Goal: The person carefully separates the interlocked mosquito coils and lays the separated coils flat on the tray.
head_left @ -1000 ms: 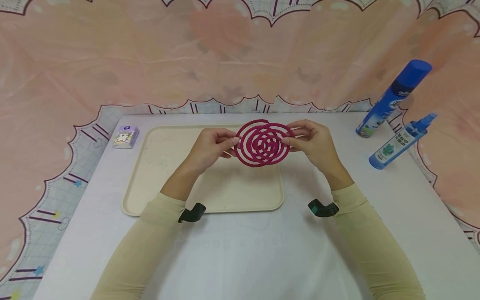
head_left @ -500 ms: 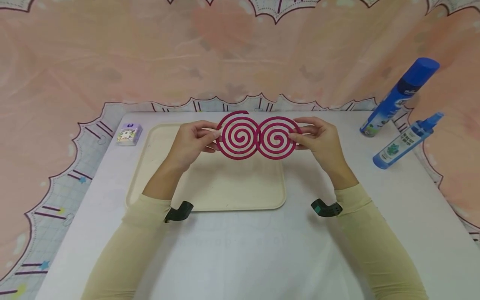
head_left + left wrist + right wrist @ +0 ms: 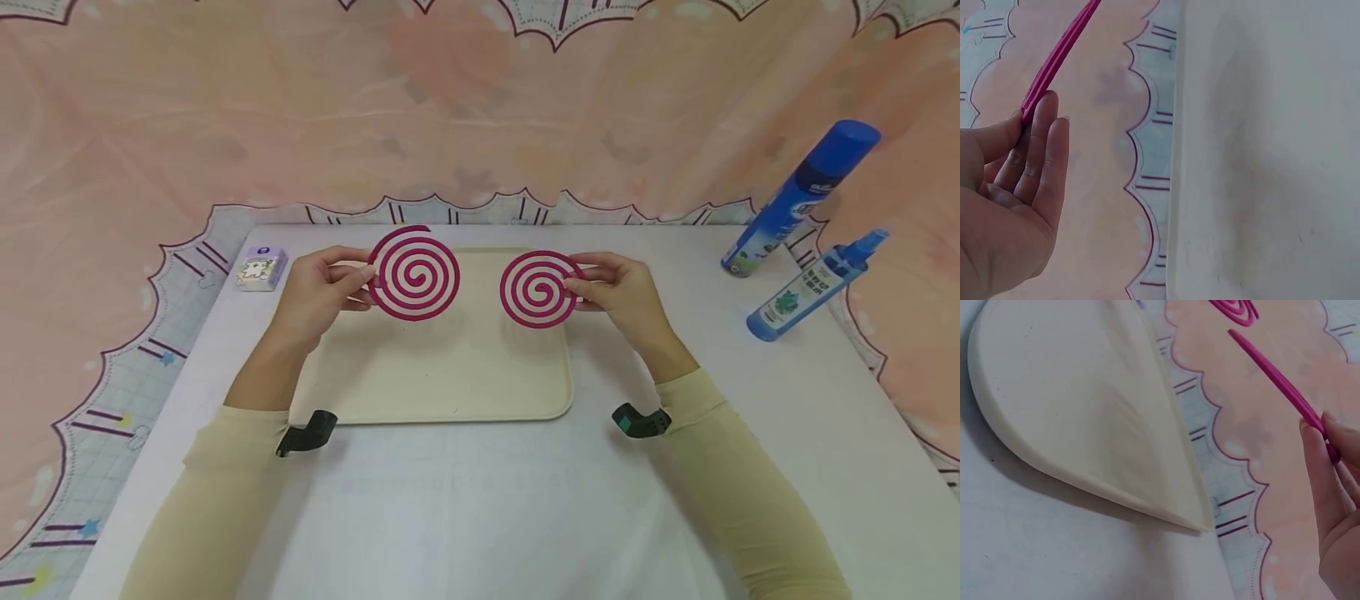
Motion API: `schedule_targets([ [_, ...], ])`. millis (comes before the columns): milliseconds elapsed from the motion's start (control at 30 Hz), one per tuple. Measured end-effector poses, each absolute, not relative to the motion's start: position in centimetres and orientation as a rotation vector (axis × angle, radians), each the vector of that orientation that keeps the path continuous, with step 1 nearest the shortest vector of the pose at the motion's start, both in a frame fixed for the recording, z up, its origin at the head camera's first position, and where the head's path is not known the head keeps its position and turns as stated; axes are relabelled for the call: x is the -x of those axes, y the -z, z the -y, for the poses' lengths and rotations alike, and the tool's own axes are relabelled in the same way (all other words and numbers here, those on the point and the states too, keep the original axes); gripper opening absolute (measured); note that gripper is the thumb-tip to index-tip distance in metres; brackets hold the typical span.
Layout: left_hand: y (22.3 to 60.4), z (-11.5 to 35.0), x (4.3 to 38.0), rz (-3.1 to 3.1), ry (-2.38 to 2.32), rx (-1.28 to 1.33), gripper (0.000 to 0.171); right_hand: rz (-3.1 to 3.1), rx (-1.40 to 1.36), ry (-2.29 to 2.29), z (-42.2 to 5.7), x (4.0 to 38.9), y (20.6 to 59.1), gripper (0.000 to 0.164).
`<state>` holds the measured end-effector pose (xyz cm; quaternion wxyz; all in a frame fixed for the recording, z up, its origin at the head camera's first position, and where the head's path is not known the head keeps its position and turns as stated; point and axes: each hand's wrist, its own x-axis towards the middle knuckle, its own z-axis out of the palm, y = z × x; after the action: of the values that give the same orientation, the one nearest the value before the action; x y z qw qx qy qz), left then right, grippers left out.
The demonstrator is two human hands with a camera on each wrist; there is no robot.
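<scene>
Two magenta mosquito coils, flat spirals, are held up above a cream tray (image 3: 450, 392), one in each hand and apart from each other. My left hand (image 3: 315, 296) pinches the left mosquito coil (image 3: 415, 275) at its outer left edge between thumb and fingers. The right mosquito coil (image 3: 538, 289) is pinched by its right edge in my right hand (image 3: 618, 292). In the left wrist view the left coil (image 3: 1060, 59) shows nearly edge-on. Seen from the right wrist, the right coil (image 3: 1279, 381) is also edge-on, with part of the left coil (image 3: 1238, 309) beyond it.
A small purple box (image 3: 261, 269) stands left of the tray on the white table (image 3: 480, 517). At the right are a tall blue spray can (image 3: 798, 200) and a blue spray bottle (image 3: 817, 286). A patterned curtain (image 3: 300, 108) hangs behind the table.
The two coils overlapped one second ago, then met only at their edges, and now have a gap between them. My left hand moved left with its coil; the right hand shifted slightly.
</scene>
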<state>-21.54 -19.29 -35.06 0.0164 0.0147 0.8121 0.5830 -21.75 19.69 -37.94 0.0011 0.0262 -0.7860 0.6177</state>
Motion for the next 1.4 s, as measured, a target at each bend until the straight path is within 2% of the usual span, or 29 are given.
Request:
schedule_targets([
  [400,37.1,22.5,21.9,-2.488,-1.704,0.072,0.039,2.695,-0.091,-1.947,-16.5,23.7,40.1,0.044],
  [1133,39.4,23.1,23.4,-2.490,-1.416,0.205,0.034,2.843,-0.003,-2.031,-14.5,26.0,42.3,0.040],
  [1400,39.6,23.3,23.5,-2.538,-1.284,0.262,0.033,2.919,-0.015,-1.902,-14.4,26.1,42.8,0.039],
])
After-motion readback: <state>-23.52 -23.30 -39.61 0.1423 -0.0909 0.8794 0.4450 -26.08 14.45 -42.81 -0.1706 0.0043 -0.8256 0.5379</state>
